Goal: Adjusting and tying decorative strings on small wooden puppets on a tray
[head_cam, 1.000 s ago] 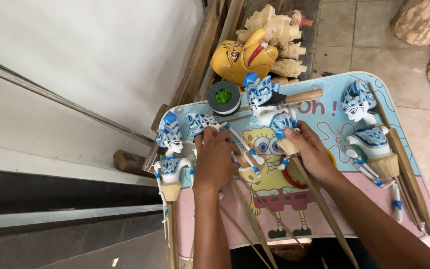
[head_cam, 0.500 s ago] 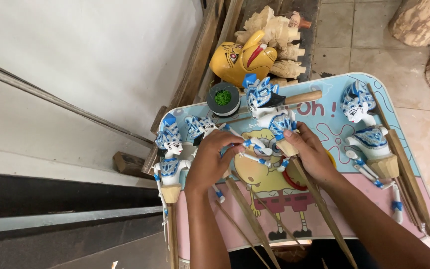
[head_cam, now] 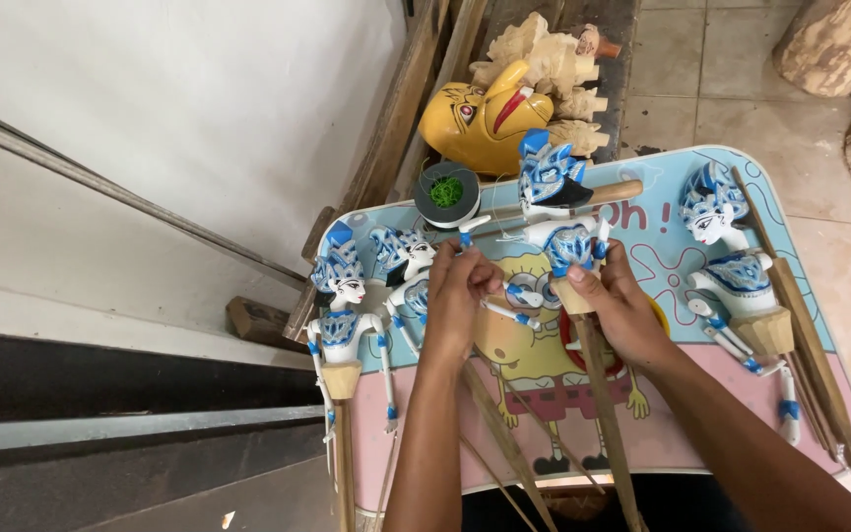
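A small cartoon-printed table [head_cam: 800, 266] carries several blue-and-white rod puppets. My right hand [head_cam: 615, 305] grips the wooden base of the middle puppet [head_cam: 551, 192], whose rod runs down toward me. My left hand [head_cam: 457, 296] pinches that puppet's thin jointed arm [head_cam: 516, 296] near a white thread. Another puppet [head_cam: 401, 261] lies just left of my left hand, partly hidden under it.
A puppet [head_cam: 339, 305] lies at the table's left edge and another puppet [head_cam: 726, 251] at the right with long sticks [head_cam: 805, 325]. A thread spool [head_cam: 445, 192] sits at the back. Beyond are a yellow beaked mask [head_cam: 480, 123], unpainted carvings [head_cam: 544, 59], a white wall and tiled floor.
My left hand has lifted and curled its fingers onto the puppet's small arm. The right hand has kept its hold on the puppet's base, shifting only slightly.
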